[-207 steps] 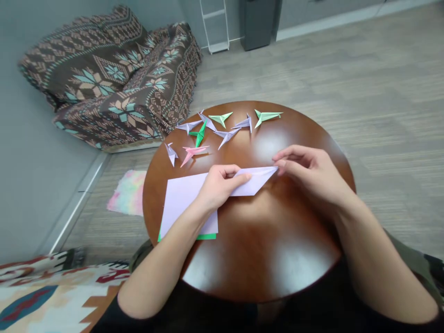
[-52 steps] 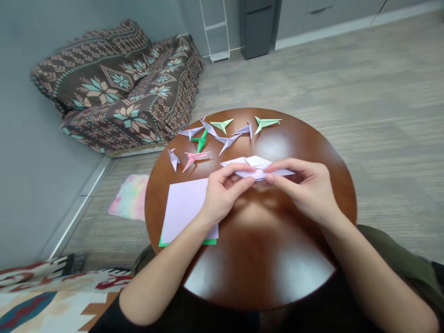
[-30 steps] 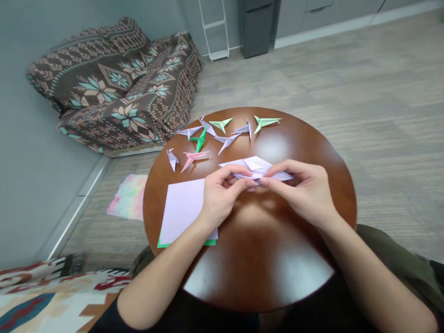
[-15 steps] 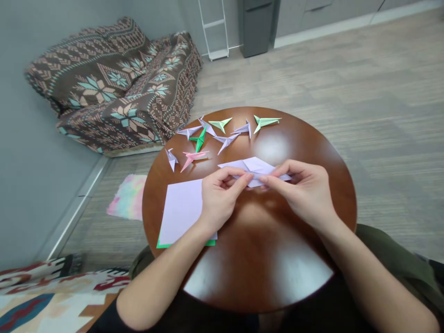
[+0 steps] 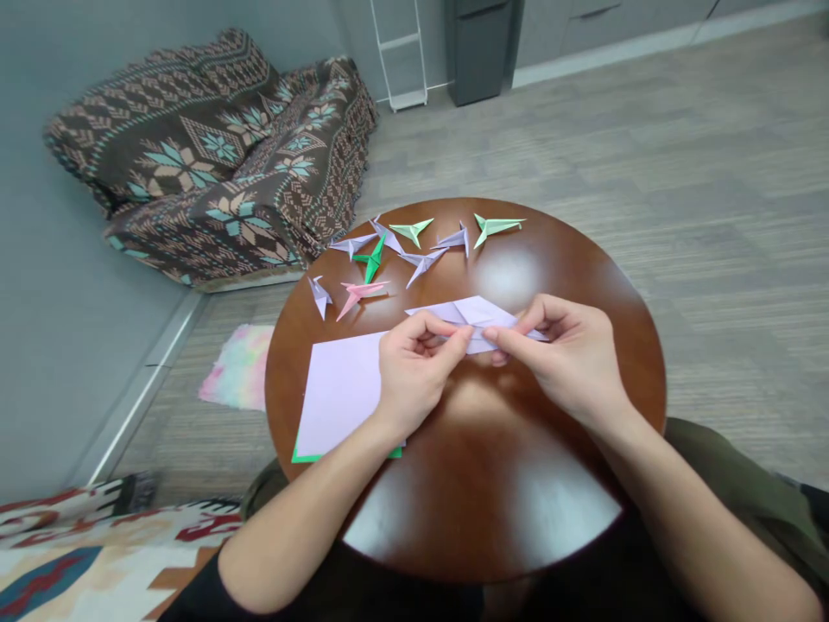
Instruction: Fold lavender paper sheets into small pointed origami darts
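Note:
A partly folded sheet of lilac origami paper (image 5: pixel 477 309) is held just above the table, its pointed ends stretching left and right. My left hand (image 5: pixel 418 363) pinches its near edge between thumb and fingers. Close beside it, my right hand (image 5: pixel 570 350) grips the right part, the thumb pressed on the near edge and the fingers behind. Both thumb tips almost meet at the middle of the paper. Partly under my left wrist lies a stack of square paper (image 5: pixel 340 393), lilac on top with a green edge (image 5: pixel 307 456) showing below.
On the far left of the round brown table (image 5: pixel 563 259) lie several folded paper birds: lilac (image 5: pixel 424 262), pink (image 5: pixel 358 294), dark green (image 5: pixel 373 261) and light green (image 5: pixel 493 226). Beyond stands a sofa under a patterned cover (image 5: pixel 239 173). A pastel fluffy mat (image 5: pixel 237 367) is on the floor.
The lilac paper has shifted very slightly toward me. Some fingers of my right hand now show beneath its near edge. Otherwise both hands keep nearly the same pinch.

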Action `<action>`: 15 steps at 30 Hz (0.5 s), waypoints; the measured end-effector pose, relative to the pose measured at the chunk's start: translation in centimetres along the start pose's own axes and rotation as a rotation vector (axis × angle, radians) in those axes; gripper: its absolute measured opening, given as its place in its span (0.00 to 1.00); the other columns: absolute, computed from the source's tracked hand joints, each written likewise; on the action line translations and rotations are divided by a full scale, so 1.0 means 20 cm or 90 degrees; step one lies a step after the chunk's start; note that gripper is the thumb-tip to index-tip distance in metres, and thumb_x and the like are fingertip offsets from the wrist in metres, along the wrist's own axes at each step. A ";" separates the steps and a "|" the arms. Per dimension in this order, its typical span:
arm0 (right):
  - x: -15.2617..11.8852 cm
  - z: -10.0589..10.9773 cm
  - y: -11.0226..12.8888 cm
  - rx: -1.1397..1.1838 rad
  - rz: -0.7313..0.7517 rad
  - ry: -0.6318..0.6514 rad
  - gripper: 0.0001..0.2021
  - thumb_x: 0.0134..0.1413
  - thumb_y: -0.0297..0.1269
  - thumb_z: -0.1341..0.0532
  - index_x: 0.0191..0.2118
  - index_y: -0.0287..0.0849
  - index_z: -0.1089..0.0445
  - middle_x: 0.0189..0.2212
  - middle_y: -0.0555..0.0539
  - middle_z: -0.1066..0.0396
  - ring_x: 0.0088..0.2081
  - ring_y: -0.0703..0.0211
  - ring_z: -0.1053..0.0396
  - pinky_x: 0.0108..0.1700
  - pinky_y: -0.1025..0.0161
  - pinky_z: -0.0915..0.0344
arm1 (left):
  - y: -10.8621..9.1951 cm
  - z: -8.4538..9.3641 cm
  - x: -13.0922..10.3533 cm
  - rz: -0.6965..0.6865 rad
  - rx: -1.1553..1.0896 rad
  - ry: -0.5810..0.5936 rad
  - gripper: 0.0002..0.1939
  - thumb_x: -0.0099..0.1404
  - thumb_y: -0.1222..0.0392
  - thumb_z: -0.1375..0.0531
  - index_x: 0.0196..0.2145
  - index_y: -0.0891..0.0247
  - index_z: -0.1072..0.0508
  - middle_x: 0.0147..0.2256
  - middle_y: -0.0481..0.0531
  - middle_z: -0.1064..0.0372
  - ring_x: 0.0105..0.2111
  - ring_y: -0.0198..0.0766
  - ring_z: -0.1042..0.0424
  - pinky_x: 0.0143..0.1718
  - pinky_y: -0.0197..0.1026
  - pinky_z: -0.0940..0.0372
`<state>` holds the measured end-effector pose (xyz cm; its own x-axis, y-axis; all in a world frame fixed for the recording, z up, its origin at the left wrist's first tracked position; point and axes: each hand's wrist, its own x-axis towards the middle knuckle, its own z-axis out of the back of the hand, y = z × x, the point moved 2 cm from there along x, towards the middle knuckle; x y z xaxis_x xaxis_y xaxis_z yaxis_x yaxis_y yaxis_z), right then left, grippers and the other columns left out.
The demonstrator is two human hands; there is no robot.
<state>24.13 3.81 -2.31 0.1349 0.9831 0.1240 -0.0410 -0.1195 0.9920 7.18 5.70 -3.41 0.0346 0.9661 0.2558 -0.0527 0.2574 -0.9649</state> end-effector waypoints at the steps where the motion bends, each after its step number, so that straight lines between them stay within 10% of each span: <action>1: 0.00 0.00 0.00 0.014 -0.002 -0.003 0.17 0.46 0.40 0.23 0.22 0.45 0.32 0.21 0.49 0.21 0.24 0.55 0.23 0.30 0.61 0.29 | 0.00 0.00 0.00 0.003 -0.006 -0.005 0.14 0.61 0.55 0.29 0.26 0.63 0.29 0.24 0.46 0.29 0.24 0.30 0.30 0.27 0.32 0.35; 5: 0.01 0.01 -0.01 0.056 -0.011 -0.007 0.19 0.44 0.38 0.22 0.28 0.48 0.35 0.23 0.52 0.22 0.23 0.55 0.23 0.27 0.62 0.30 | 0.00 0.01 0.01 0.038 -0.049 -0.017 0.18 0.60 0.53 0.29 0.39 0.58 0.34 0.27 0.43 0.28 0.25 0.33 0.26 0.28 0.34 0.32; 10: 0.05 0.06 -0.01 -0.089 0.053 0.136 0.14 0.50 0.36 0.26 0.32 0.47 0.34 0.22 0.54 0.25 0.24 0.58 0.27 0.27 0.64 0.34 | -0.03 0.08 0.06 -0.097 0.060 -0.029 0.26 0.66 0.50 0.34 0.58 0.54 0.33 0.56 0.56 0.28 0.59 0.45 0.29 0.55 0.42 0.33; 15: 0.08 0.11 -0.02 -0.234 0.083 0.284 0.10 0.54 0.36 0.30 0.35 0.44 0.32 0.24 0.55 0.29 0.25 0.64 0.32 0.27 0.67 0.39 | 0.03 0.05 0.06 0.053 0.191 0.279 0.14 0.66 0.49 0.34 0.40 0.62 0.19 0.35 0.52 0.21 0.36 0.40 0.24 0.40 0.39 0.33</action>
<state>26.48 5.13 -2.48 -0.3202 0.9366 0.1424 -0.3809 -0.2649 0.8859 6.19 7.03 -3.62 0.4285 0.9010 0.0680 -0.3541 0.2367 -0.9048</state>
